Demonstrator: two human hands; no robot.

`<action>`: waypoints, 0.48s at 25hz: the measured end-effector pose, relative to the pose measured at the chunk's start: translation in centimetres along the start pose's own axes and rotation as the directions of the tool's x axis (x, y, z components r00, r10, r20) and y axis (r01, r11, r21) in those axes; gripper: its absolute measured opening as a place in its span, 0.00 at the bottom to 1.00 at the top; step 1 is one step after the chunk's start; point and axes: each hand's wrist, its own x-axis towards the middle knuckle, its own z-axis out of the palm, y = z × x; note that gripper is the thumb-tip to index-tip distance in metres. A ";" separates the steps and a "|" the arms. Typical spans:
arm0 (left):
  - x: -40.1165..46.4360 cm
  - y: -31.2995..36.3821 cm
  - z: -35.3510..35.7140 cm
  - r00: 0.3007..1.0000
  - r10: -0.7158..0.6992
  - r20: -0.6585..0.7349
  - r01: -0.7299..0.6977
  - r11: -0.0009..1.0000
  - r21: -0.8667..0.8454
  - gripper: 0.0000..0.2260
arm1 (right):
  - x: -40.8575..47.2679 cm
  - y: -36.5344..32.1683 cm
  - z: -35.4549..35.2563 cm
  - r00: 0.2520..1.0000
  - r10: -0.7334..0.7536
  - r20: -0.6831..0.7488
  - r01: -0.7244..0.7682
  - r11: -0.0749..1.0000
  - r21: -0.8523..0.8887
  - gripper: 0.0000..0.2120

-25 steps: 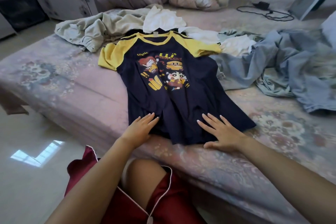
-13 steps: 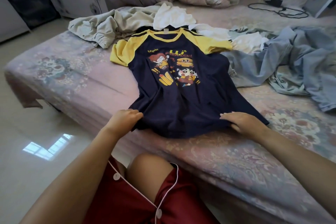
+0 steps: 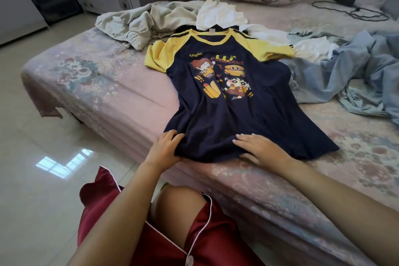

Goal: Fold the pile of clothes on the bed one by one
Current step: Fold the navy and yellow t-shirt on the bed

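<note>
Two hands at the hem: left hand [image 3: 165, 150] pinches the tee [image 3: 233, 114] corner, right hand [image 3: 257, 150] lies flat on it. Tee's face-up on the bed [image 3: 112, 93]; smooth it before folding, pile [image 3: 151, 21] behind.

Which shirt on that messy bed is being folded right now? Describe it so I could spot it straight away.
Look at the near edge of the pink floral bed, in front of the heap of pale clothes. Spread flat there, print up, lies the T-shirt, with the left hand and right hand at its hem. It alone is navy with yellow sleeves and cartoon figures; its neighbours are plain beige, white and blue.
</note>
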 end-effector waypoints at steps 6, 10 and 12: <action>-0.5 -1.3 -0.3 0.957 -0.062 -0.282 -0.038 0.940 -0.338 0.26 | 3.0 -1.8 -0.9 0.933 0.359 -0.018 -0.323 0.859 0.398 0.11; -1.2 -1.2 -1.4 0.897 -0.286 -0.337 0.042 0.814 -0.580 0.25 | 2.9 -1.4 -1.2 0.827 0.553 0.104 -0.519 0.677 0.522 0.10; -1.4 -1.4 -2.0 0.890 -0.329 -0.315 0.055 0.765 -0.642 0.23 | 3.1 -1.0 -0.9 0.767 0.630 0.121 -0.578 0.596 0.558 0.10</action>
